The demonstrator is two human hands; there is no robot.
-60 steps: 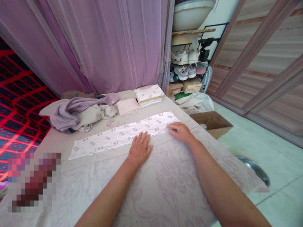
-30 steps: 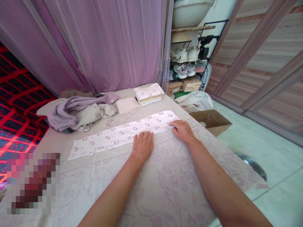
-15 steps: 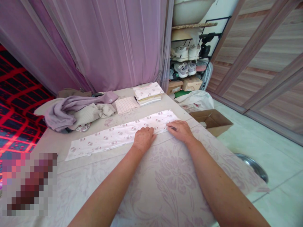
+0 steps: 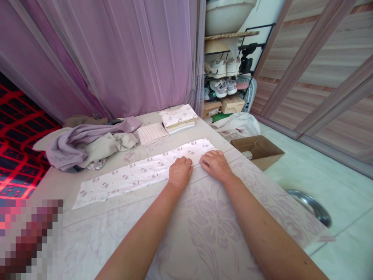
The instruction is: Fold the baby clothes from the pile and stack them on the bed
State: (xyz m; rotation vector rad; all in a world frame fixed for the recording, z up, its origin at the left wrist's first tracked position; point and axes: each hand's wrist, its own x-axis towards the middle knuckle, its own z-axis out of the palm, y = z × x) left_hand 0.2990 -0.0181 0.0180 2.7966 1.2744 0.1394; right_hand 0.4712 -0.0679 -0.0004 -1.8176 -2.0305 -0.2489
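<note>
Two bare hands press side by side on the near edge of a long printed cloth strip [image 4: 142, 171] lying across the worktop [image 4: 204, 217]. The left hand [image 4: 180, 173] has curled its grip into a loose fist on the fabric, fingers flat a moment ago; the right hand [image 4: 214, 165], closer in than before, rests with fingers bent, pinching nothing that shows. The hands have drawn together at the strip's right half (a fold point, it seems). Behind lie one heap of crumpled garments [image 4: 84, 144], one striped folded piece [image 4: 152, 133] and one folded stack [image 4: 178, 118]. One cardboard box [image 4: 258, 149] sits on the floor.
</note>
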